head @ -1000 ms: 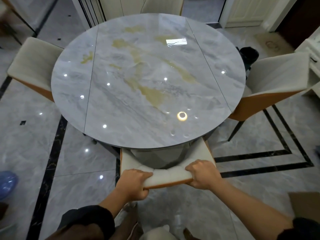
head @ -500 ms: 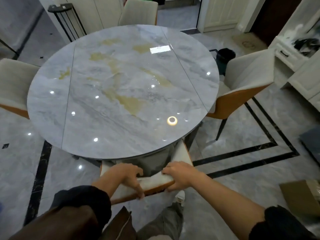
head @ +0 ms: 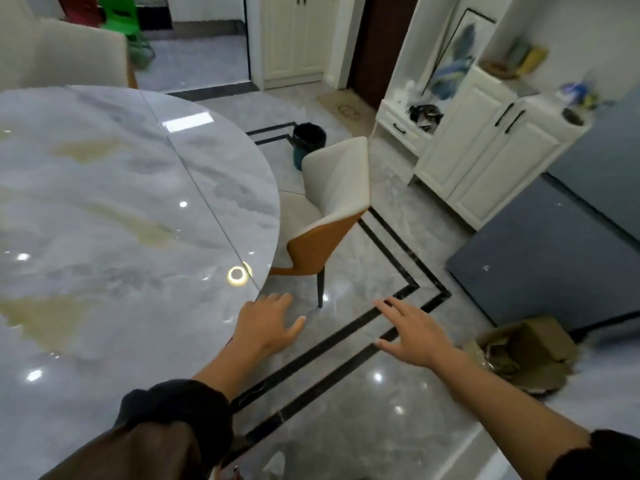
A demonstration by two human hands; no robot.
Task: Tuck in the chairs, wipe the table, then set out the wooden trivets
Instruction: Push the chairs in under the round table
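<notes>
1. Over the head camera, we count one round marble table [head: 104,209] and two cream chairs. The orange-backed chair [head: 332,202] sits just beside the table's right edge, and the far chair [head: 69,57] is at its far edge.
2. Our left hand [head: 266,327] and right hand [head: 407,332] hover near the table's edge with fingers spread, holding nothing.
3. One dark bin [head: 308,140] stands behind the orange-backed chair, its contents hidden. One open cardboard box [head: 526,351] holds something too blurred to name.

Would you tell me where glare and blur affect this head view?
Head view: bright glare dots the glossy table and floor; the white cabinet at upper right is blurred; the left hand and right hand look fairly sharp.
</notes>
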